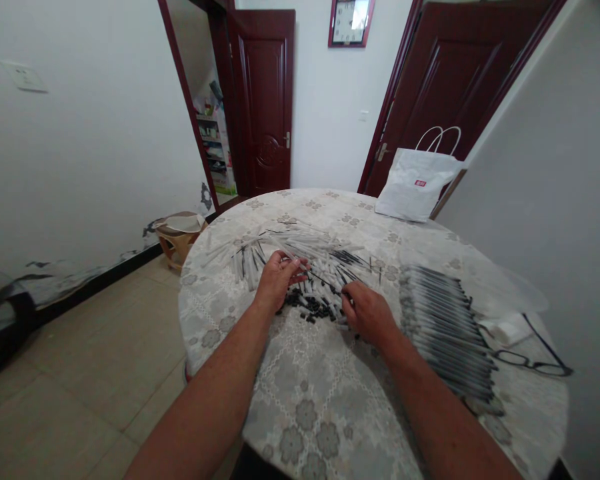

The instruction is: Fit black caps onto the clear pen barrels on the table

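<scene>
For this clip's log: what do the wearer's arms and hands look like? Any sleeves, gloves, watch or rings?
The left forearm and right forearm are bare, with no sleeve edge in view. The left hand and right hand are ungloved. No watch, bracelet or ring shows, though the picture is too soft to rule out a thin ring.

A home room: dark red panelled doors [266, 100], wall clock [351, 22], round table [325, 400] under a floral cloth.
</scene>
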`<act>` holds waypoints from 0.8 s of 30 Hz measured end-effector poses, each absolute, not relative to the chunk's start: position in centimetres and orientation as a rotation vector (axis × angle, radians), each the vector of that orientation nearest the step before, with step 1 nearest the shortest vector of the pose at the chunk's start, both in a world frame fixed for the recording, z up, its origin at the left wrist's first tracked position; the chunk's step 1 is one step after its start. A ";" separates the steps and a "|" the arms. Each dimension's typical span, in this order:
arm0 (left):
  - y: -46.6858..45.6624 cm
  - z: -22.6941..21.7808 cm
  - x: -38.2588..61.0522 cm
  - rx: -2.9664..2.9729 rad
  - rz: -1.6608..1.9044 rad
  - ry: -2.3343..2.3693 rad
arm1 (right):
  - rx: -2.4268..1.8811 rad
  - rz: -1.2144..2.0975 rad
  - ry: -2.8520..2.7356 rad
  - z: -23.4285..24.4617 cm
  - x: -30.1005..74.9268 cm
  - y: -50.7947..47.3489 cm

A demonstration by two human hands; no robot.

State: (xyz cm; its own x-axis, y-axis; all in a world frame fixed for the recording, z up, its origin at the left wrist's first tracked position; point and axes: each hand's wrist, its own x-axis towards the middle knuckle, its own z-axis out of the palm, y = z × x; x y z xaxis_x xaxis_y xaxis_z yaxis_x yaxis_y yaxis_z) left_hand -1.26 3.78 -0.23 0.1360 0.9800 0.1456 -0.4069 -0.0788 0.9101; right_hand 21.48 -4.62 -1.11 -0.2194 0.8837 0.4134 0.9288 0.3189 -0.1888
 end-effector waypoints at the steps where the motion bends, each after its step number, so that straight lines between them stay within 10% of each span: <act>1: 3.8 -0.2 -1.2 1.043 1.335 0.725 | -1.594 -0.133 -2.143 -1.1 21.5 -4.6; 24: -0.4 1.5 1.3 0.760 0.878 0.584 | -1.195 0.811 -1.386 -0.6 19.4 -5.1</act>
State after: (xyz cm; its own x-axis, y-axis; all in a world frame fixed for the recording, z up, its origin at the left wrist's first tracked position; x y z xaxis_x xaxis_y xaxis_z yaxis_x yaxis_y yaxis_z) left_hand 1.34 -0.45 1.50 0.5182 0.8432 -0.1433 -0.4585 0.4153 0.7857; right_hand 19.43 -5.08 -0.58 0.0877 0.9541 0.2863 0.2182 0.2620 -0.9401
